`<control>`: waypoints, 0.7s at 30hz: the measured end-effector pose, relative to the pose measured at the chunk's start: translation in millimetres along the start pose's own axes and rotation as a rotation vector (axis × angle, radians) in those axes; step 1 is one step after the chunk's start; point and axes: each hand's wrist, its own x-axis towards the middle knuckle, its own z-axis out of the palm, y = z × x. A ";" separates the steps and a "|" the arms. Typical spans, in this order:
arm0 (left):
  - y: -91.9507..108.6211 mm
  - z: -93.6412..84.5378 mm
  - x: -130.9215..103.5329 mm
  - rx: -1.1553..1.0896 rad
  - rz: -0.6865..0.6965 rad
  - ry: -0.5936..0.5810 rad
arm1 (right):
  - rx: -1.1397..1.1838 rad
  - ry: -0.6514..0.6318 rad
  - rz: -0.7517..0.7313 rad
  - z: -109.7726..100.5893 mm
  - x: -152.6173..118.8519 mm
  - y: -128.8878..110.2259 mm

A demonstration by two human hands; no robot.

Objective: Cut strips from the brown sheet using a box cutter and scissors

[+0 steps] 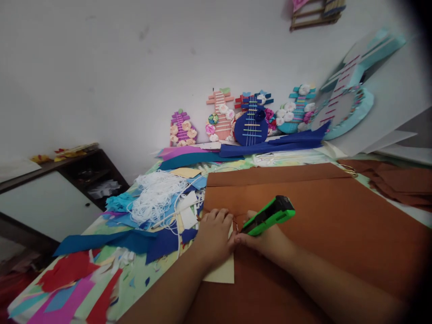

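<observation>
Head view: knife work on brown sheet looks early

Right hand [272, 243] grips a green utility knife [268, 218]; left hand [214, 234], laid flat and close beside it, presses cream paper [224, 275] on the brown sheet [313, 225]. Right of the hands, most of the sheet looks uncut; cutting depth beneath them is unclear. Beyond them, a blue lute-shaped craft [248, 130] appears finished.

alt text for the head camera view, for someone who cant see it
The right hand holds a green and black cutter over brown sheet material while the left hand presses beside it. Colorful scraps lie left; decorated model instruments lean behind.
</observation>
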 end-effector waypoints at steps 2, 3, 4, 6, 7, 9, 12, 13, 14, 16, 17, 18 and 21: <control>0.6 0.3 0.0 -0.002 -0.001 0.012 | 0.020 0.018 -0.001 0.0 0.5 2.9; 1.1 0.4 0.0 -0.002 -0.004 0.020 | 0.037 0.024 0.011 -0.2 0.8 4.8; 1.6 0.4 -0.1 -0.001 -0.007 0.028 | 0.058 0.024 0.032 -0.5 1.3 6.6; 2.5 0.5 -0.2 0.002 -0.014 0.044 | 0.099 0.012 0.072 -1.5 1.8 9.2; 2.7 0.7 -0.2 0.003 -0.017 0.049 | 0.112 -0.001 0.076 -2.0 1.9 9.9; 2.4 1.2 -0.3 0.005 -0.019 0.054 | 0.109 -0.021 0.046 -3.1 1.6 9.7; 0.8 2.3 -0.5 0.004 -0.010 0.047 | 0.046 -0.005 -0.028 -3.2 0.7 7.4; 0.1 2.6 -0.6 0.002 -0.005 0.044 | 0.016 -0.001 -0.048 -2.7 0.4 6.5; -0.4 2.8 -0.7 0.000 0.000 0.041 | -0.012 -0.003 -0.065 -1.9 0.1 5.7; -1.2 2.9 -0.9 -0.006 0.007 0.040 | -0.061 -0.031 -0.077 0.1 -0.4 4.8; -1.3 2.7 -1.0 -0.008 0.009 0.041 | -0.079 -0.046 -0.076 1.2 -0.7 4.8; -1.3 2.4 -1.1 -0.010 0.010 0.044 | -0.091 -0.056 -0.074 2.2 -0.9 5.1; -0.7 1.3 -1.3 -0.015 0.012 0.047 | -0.093 -0.069 -0.059 3.7 -1.1 6.1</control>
